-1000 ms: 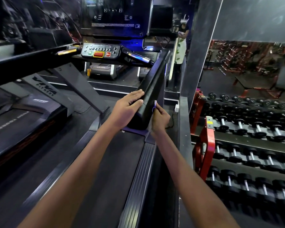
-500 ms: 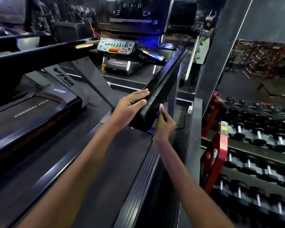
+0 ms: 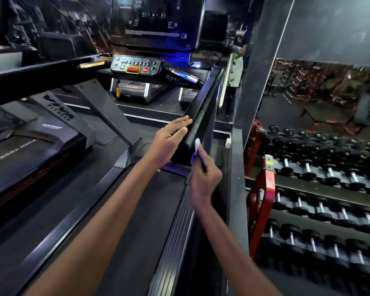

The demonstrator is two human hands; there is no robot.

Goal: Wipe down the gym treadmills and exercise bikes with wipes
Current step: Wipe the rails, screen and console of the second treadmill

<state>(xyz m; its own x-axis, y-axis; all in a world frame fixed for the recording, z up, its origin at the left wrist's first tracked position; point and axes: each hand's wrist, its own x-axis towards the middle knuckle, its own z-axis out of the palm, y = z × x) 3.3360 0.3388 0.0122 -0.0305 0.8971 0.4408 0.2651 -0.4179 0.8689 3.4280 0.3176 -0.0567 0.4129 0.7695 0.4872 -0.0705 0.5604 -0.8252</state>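
Note:
I stand on a black treadmill whose belt (image 3: 124,221) runs under my arms. Its right handrail (image 3: 203,105) slopes up to the console (image 3: 137,67) with red and green buttons. My left hand (image 3: 171,137) rests flat with straight fingers on the inner side of the rail's near end. On the outer side of that same end, my right hand (image 3: 205,174) holds a small white wipe (image 3: 197,144) against the rail. Most of the wipe is hidden inside the fingers.
A second treadmill (image 3: 30,150) lies to the left. A red rack of dumbbells (image 3: 320,189) fills the right side behind a dark partition edge (image 3: 237,189). A mirrored pillar (image 3: 254,71) rises beyond the rail, with a person's reflection (image 3: 237,60) beside it.
My right hand with the wipe has slid a little down the outer face of the rail's end. The left hand stays flat on the inner side. The camera moved closer.

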